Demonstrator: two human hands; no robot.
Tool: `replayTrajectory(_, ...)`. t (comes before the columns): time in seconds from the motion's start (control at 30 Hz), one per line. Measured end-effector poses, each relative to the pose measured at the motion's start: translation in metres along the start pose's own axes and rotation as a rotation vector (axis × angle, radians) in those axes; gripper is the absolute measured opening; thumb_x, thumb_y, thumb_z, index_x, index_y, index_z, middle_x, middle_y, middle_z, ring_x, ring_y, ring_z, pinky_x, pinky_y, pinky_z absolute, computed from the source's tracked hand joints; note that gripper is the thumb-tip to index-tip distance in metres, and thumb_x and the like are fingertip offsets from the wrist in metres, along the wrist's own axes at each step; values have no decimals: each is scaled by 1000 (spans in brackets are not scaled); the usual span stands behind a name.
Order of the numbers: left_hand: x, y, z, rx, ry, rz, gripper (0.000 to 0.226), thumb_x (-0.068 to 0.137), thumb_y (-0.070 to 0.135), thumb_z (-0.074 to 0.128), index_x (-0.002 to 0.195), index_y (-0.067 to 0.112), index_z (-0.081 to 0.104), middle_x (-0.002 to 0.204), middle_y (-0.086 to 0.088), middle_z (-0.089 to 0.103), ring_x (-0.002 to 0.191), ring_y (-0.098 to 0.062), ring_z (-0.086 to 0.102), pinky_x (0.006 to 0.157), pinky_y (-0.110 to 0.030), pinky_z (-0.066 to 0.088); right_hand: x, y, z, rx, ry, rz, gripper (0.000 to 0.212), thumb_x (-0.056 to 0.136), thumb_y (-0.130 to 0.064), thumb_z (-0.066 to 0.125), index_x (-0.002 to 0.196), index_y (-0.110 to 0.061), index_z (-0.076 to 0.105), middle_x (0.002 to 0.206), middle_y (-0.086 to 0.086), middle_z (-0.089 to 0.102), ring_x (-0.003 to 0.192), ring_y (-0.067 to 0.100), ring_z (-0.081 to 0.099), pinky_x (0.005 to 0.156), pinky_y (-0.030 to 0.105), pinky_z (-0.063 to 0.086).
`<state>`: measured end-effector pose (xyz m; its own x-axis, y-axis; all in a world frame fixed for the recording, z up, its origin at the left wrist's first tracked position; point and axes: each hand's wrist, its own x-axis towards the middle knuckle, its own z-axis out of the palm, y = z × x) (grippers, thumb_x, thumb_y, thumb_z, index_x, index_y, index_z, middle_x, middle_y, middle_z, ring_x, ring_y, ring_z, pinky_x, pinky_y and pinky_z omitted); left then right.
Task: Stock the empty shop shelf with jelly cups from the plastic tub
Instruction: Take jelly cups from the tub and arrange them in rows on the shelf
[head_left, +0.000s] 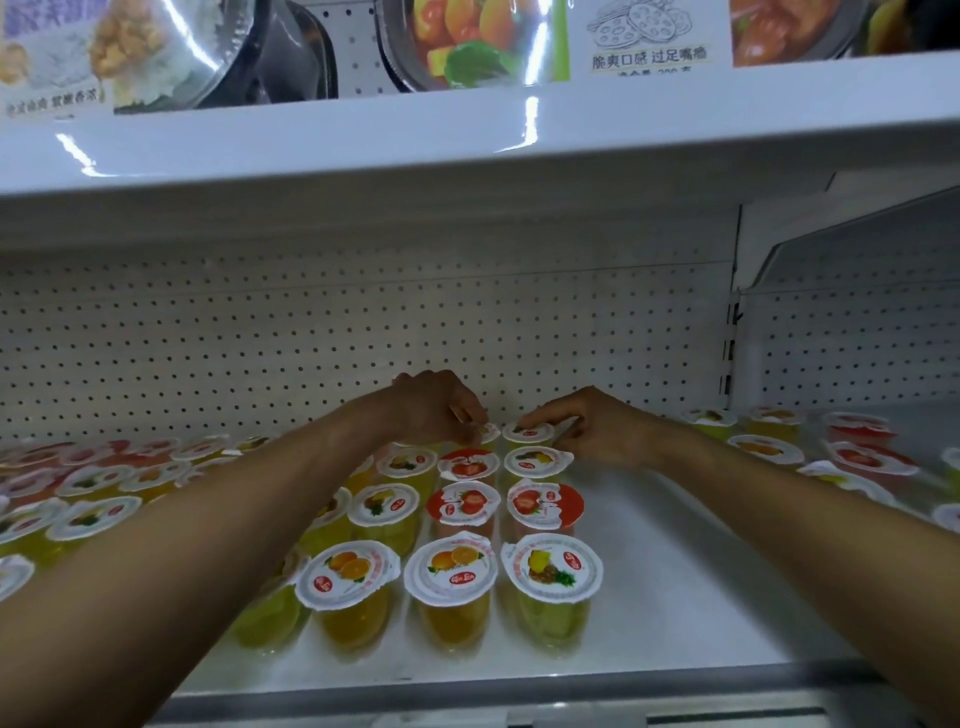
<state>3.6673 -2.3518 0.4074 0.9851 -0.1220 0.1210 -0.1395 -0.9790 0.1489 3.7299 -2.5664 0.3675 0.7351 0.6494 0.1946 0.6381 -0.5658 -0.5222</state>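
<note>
- Hands: 2 – left hand (441, 410), right hand (587, 426).
- Centre block of jelly cups (449, 571): 11 w/ lids in plain view, in 3 cols; at least 2 more half hidden by the left forearm.
- Those 11 by lid pic: 2 orange, 4 pineapple, 3 strawberry; 2 at the back too small to tell.
- Cups on left side: a dozen or more, blurred, exact no. can't be told.
- Cups on right side: approx 8, some cut by the frame edge.
- Shelf boards: 2 – lower shelf (675, 597), upper shelf (467, 140).
- Approx 4 food packs (171, 52) up top, all cropped.
</note>
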Motion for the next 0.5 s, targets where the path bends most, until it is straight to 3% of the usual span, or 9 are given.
replayTrajectory(0.1, -7, 13, 0, -55, 89, 57, 30, 88, 40, 68, 116, 33, 68, 125, 13, 64, 110, -9, 60, 107, -44, 39, -20, 4, -10, 4, 69, 95, 56, 87, -2, 65, 133, -32, 55, 133, -1, 52, 108, 13, 60, 87, 19, 51)
replayTrajectory(0.17, -15, 28, -2, -90, 155, 123, 29, 89, 42, 66, 116, 34, 69, 125, 15, 63, 109, -6, 60, 106, -41, 40, -39, 6, -18, -34, 150, 89, 53, 88, -3, 64, 133, -29, 54, 131, 0, 50, 99, 9, 58, 73, 7, 45)
replayTrajectory(0.23, -23, 44, -4, -111, 163, 184, 28, 90, 42, 64, 117, 35, 68, 123, 17, 63, 108, -3, 59, 101, -35, 45, -60, 6, -31, -136, 202, 74, 46, 89, -12, 66, 131, -28, 55, 133, -3, 50, 105, 4, 48, 70, 1, 38)
replayTrajectory(0.4, -20, 81, -4, -194, 112, 269, 27, 92, 32, 64, 119, 28, 68, 121, 12, 64, 106, -5, 60, 86, -20, 43, -105, 11, -84, -383, 215, 233, 44, 89, -30, 66, 131, -26, 55, 134, 0, 53, 108, 11, 53, 89, 23, 43)
replayTrajectory(0.5, 3, 107, 0, -234, 75, 284, 30, 91, 28, 67, 121, 24, 68, 123, 8, 65, 107, -7, 60, 92, -21, 43, -119, 15, -98, -520, 148, 449, 47, 84, -34, 68, 125, -13, 60, 128, 10, 59, 107, 25, 61, 94, 39, 51)
